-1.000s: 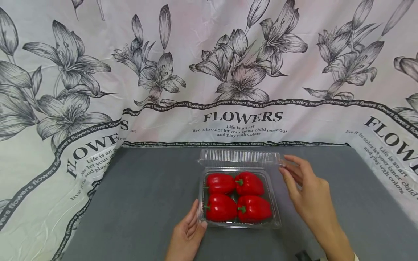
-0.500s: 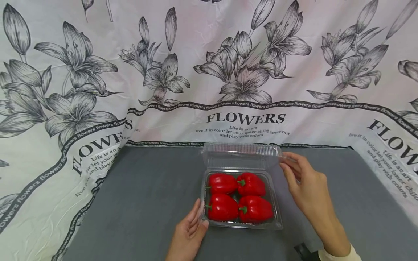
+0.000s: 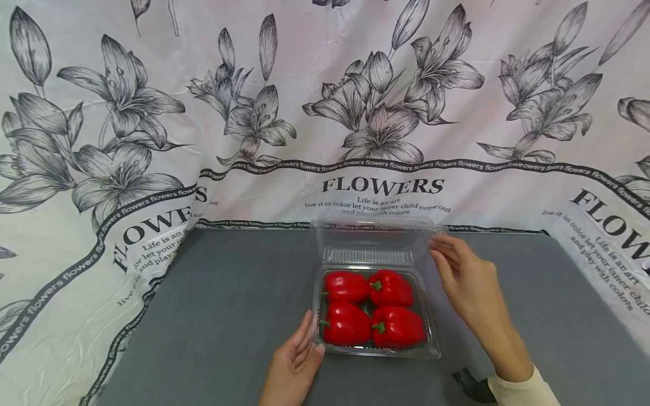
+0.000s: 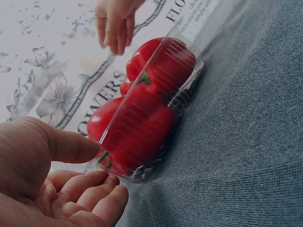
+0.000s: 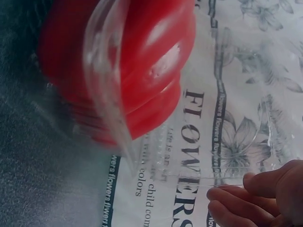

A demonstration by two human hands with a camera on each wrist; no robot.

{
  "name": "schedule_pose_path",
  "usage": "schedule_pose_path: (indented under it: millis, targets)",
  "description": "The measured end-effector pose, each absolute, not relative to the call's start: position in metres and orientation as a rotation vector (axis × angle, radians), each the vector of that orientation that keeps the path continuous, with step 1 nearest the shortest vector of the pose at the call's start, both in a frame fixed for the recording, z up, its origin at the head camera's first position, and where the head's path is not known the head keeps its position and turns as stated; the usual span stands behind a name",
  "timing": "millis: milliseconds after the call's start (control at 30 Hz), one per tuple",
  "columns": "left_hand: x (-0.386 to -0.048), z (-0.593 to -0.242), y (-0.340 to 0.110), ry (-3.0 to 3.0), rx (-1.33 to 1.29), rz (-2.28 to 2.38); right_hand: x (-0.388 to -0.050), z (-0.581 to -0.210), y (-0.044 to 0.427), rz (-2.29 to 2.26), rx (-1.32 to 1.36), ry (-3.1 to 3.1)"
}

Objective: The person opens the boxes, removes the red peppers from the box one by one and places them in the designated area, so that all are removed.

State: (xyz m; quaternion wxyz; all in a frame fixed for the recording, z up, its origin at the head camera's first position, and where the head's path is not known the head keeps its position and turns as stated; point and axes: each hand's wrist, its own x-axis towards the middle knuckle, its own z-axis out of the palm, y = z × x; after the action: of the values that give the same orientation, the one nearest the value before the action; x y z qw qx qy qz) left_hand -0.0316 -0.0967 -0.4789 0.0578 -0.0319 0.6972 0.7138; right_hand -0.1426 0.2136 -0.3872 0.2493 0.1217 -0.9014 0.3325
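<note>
A clear plastic clamshell box [image 3: 378, 353] sits on the table, with several red bell peppers [image 3: 347, 324] in its base, green stems pointing left. Its clear lid [image 3: 368, 257] stands raised, roughly upright, along the far side. At the near left corner, my left hand [image 3: 293, 361] holds the box by its rim; in the left wrist view the thumb lies at the rim with the fingers below. My right hand [image 3: 469, 282] pinches the lid's right edge between thumb and fingers, also seen in the right wrist view, where a pepper [image 5: 156, 61] shows close up.
Grey cloth covers the table [image 3: 228, 304]. A white curtain [image 3: 274, 194] printed with flowers and lettering hangs behind and along both sides. A black strap-like item [image 3: 472, 386] shows by the right sleeve [image 3: 523, 389].
The lid has tilted up from lying back behind the base, its ribbed part now facing forward. My right hand has moved slightly left with it. The left hand stays at the corner.
</note>
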Motion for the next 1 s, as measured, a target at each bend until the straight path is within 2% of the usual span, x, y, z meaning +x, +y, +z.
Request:
schedule_pose_path:
  millis: [1000]
  targets:
    - [-0.031,-0.479,-0.099,2.096,-0.104,2.160,-0.173,-0.400,0.215,0.923,0.353,-2.545]
